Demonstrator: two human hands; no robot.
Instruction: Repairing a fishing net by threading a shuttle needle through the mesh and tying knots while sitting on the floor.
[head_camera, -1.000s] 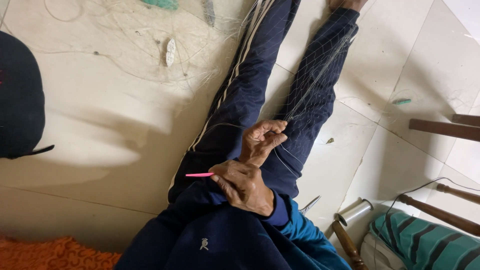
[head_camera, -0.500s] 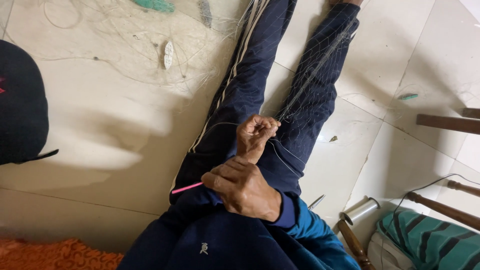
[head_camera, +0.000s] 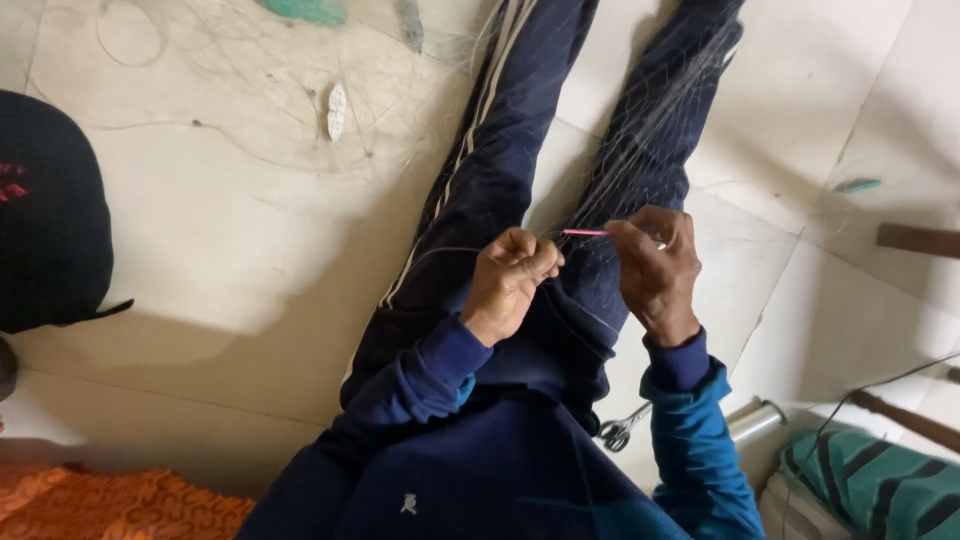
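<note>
The right hand (head_camera: 655, 270), which a second ago lay low over the lap with the pink netting needle (head_camera: 586, 232) jutting out toward the left of the frame, now sits right of centre, apart from the left hand (head_camera: 508, 280), and the needle points leftward from its fingertips into the gap between the two hands. Its fingers are closed on the needle's butt end. The left hand has moved only slightly; its fingers are curled tight, pinching a bunch of the fine fishing net (head_camera: 640, 120) just where the needle tip arrives. The net runs taut from that pinch up along the dark trouser leg (head_camera: 655, 150) toward the top of the frame, and looser mesh spreads over the tiled floor (head_camera: 200, 250) at upper left, with a small white float (head_camera: 337, 110) lying in it. The change reads, as a judgement, like a stitch pulled through and the needle brought round again to the held mesh. Scissors (head_camera: 622, 430) and a metal spool (head_camera: 755, 418) lie on the floor at lower right.
</note>
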